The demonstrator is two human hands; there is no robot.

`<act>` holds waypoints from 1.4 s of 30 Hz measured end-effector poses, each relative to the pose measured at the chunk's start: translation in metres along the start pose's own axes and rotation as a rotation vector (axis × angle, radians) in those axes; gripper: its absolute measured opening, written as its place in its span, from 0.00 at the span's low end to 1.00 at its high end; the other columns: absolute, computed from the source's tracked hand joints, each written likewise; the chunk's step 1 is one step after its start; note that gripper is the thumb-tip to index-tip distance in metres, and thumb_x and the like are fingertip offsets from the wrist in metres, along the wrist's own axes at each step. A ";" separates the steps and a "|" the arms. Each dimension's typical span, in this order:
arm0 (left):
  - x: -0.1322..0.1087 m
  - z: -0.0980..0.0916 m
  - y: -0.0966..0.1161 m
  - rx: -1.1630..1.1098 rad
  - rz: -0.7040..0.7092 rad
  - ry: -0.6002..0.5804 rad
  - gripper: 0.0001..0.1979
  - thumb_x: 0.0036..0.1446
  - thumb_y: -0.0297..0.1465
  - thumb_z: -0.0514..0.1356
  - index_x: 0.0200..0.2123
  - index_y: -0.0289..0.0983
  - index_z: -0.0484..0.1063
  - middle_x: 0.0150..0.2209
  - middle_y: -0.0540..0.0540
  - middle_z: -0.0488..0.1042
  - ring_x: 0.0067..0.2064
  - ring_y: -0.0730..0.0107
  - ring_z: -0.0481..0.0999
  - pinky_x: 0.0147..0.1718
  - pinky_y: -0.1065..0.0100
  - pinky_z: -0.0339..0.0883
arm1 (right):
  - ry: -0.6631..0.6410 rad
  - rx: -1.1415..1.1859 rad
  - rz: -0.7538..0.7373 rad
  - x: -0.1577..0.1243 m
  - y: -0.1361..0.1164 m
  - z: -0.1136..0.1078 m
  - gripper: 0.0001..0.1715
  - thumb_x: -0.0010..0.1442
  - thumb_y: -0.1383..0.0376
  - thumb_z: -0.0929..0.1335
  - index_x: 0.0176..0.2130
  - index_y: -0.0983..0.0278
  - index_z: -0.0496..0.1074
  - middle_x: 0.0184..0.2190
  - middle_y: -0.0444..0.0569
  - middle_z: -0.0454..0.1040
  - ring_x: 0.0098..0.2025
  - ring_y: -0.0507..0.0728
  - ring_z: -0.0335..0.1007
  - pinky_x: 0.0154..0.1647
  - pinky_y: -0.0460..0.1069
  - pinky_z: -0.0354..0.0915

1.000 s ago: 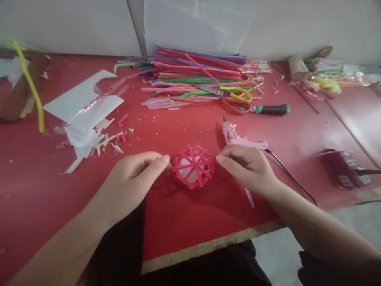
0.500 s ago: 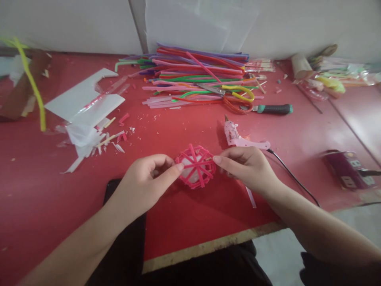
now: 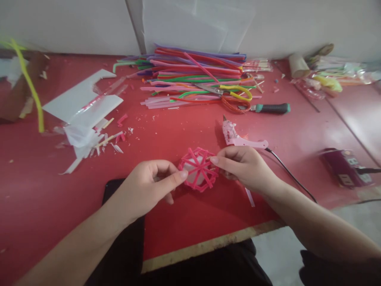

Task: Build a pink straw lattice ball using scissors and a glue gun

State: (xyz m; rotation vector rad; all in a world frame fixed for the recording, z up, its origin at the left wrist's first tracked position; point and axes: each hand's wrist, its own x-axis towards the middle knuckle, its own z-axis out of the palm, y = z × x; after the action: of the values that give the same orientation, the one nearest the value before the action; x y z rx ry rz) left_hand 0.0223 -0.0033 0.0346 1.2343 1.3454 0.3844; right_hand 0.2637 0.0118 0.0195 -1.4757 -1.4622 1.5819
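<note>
Between my hands is a small round pink frame [image 3: 199, 169], built of fuzzy pipe-cleaner-like strips that cross like wheel spokes over a whitish inside. My left hand [image 3: 157, 184] pinches its left edge, thumb on top. At the right edge, the thumb and fingers of my right hand [image 3: 242, 165] grip the rim. Just beyond my right hand a pink hot glue gun [image 3: 235, 135] lies on its side, nozzle pointing away, with a clear glue stick [image 3: 250, 197] showing below the hand.
Coloured pipe cleaners [image 3: 196, 67] are heaped at the back, with scissors [image 3: 229, 93] and a craft knife [image 3: 272, 108] beside them. White board scraps [image 3: 83, 95] lie left. A black tablet-like slab [image 3: 127, 238] rests under my left forearm; a purple power box [image 3: 347, 167] sits right.
The pink frame has turned clockwise a little between my hands, its left edge now tilted. My left fingers have shifted slightly downward and right along the rim.
</note>
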 end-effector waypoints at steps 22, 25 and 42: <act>0.004 0.005 -0.011 0.005 0.399 0.144 0.09 0.62 0.33 0.58 0.46 0.40 0.68 0.47 0.44 0.75 0.48 0.64 0.77 0.45 0.64 0.73 | 0.104 -0.489 -0.930 -0.009 -0.003 -0.001 0.10 0.61 0.68 0.70 0.45 0.61 0.75 0.42 0.52 0.75 0.44 0.57 0.73 0.46 0.55 0.71; 0.007 0.007 -0.014 -0.024 0.392 0.072 0.12 0.63 0.32 0.57 0.50 0.40 0.67 0.48 0.42 0.75 0.50 0.61 0.77 0.46 0.60 0.73 | 0.058 -0.618 -1.089 -0.009 -0.004 -0.003 0.09 0.60 0.67 0.69 0.42 0.59 0.76 0.44 0.53 0.73 0.44 0.59 0.71 0.47 0.59 0.70; 0.003 0.008 -0.008 -0.066 0.352 -0.137 0.21 0.62 0.28 0.58 0.58 0.43 0.62 0.44 0.46 0.77 0.49 0.65 0.78 0.44 0.67 0.74 | -0.040 -0.726 -1.214 -0.008 -0.004 -0.006 0.08 0.60 0.63 0.68 0.41 0.59 0.76 0.45 0.52 0.73 0.45 0.59 0.70 0.48 0.59 0.71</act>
State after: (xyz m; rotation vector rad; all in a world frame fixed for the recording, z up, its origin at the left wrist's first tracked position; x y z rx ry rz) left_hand 0.0265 -0.0077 0.0249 1.4179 0.9915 0.5749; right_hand 0.2697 0.0079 0.0269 -0.4957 -2.3880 0.3335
